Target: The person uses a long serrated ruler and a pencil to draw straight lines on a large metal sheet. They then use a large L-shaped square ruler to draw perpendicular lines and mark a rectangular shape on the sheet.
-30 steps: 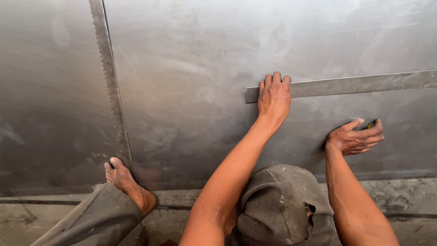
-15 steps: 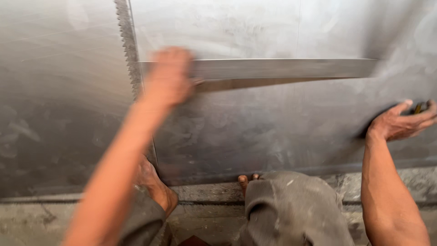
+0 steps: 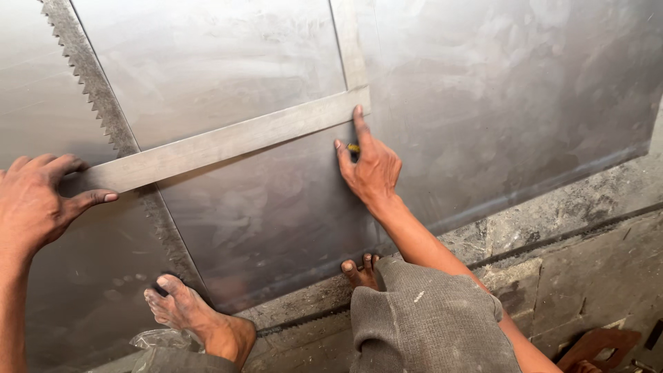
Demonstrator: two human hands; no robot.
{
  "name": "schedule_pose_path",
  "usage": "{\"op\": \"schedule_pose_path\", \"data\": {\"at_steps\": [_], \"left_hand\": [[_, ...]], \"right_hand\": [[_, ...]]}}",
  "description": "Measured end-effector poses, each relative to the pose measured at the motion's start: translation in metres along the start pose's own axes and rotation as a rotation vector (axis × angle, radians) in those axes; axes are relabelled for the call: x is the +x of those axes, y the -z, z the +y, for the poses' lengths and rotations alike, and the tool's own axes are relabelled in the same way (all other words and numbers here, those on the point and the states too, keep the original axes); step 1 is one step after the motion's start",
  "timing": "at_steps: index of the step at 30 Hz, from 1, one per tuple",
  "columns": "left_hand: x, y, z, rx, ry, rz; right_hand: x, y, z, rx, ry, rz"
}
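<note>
A steel square point(image 3: 228, 141) lies flat on a large grey metal sheet point(image 3: 497, 90), with one long arm slanting across and a shorter arm point(image 3: 349, 41) running up from the corner. My left hand point(image 3: 34, 204) presses, fingers spread, on the left end of the long arm. My right hand point(image 3: 369, 166) rests at the corner of the square, forefinger along its edge, gripping a small tool point(image 3: 353, 147) with a yellow part; most of the tool is hidden in the hand.
A toothed saw-like strip point(image 3: 90, 97) runs diagonally under the square at left. My bare left foot point(image 3: 190, 314) and right toes point(image 3: 360, 269) stand on the sheet's near edge. Grey concrete floor point(image 3: 587, 228) lies at right, with a rusty metal piece point(image 3: 597, 345) and a plastic bag point(image 3: 155, 342).
My left hand has swept left along the square's long arm to its far end. The view has shifted, and my right hand now sits at the square's corner.
</note>
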State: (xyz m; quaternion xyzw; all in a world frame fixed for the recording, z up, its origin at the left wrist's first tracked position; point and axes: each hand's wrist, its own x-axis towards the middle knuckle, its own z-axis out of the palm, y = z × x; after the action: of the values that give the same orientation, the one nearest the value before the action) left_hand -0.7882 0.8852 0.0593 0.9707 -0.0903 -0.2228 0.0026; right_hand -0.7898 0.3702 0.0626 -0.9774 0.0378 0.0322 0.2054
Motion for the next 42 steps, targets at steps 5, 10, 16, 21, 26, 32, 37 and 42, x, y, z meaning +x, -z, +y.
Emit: {"op": "schedule_pose_path", "data": {"at_steps": [5,10,16,21,26,32,37,42], "left_hand": [[-0.005,-0.018,0.0,-0.026,0.048,0.023],[-0.008,-0.016,0.015,-0.137,0.09,0.004],[-0.004,-0.002,0.024,-0.233,0.058,0.011],[0.003,0.015,0.034,-0.288,0.118,-0.055],[0.01,0.03,0.037,-0.269,0.121,-0.153],[0.013,0.036,0.039,-0.251,0.099,-0.187],[0.012,0.037,0.038,-0.234,0.058,-0.163],[0.01,0.035,0.038,-0.243,0.04,-0.127]], "right_hand": [[-0.003,-0.007,0.002,-0.018,0.002,-0.005],[-0.005,-0.012,0.008,-0.065,-0.048,-0.014],[-0.007,-0.011,0.011,-0.088,0.056,0.031],[-0.005,-0.016,0.012,-0.077,0.038,-0.021],[-0.006,-0.016,0.014,-0.085,0.035,-0.034],[-0.006,-0.017,0.016,-0.076,0.014,-0.043],[-0.006,-0.016,0.013,-0.065,0.029,-0.012],[-0.002,-0.006,0.004,0.08,-0.037,-0.049]]}}
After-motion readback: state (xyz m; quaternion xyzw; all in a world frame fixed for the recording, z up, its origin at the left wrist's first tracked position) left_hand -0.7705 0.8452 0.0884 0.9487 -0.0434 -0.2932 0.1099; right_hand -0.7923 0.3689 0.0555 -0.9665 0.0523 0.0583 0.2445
